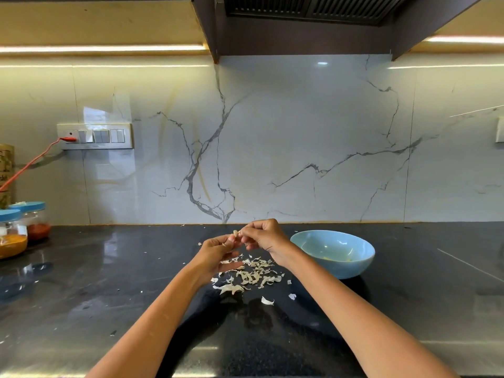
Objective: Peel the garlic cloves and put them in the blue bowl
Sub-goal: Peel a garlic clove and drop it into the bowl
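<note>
Garlic clove [235,232] is pinched between both hands, left hand [218,251] and right hand [263,237], fingers curled tight on it, above the peel pile [249,275]. Blue bowl [334,252] sits just right; looks like a few cloves inside. I'd worry the slick clove pops onto the counter [109,282].

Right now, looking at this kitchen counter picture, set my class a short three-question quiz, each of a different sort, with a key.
1. True or false: the blue bowl stands to the right of both hands.
2. What do the left hand and right hand pinch between them?
3. The peels lie: A in the bowl, B on the counter, C on a plate.

Key: 1 true; 2 a garlic clove; 3 B.
</note>
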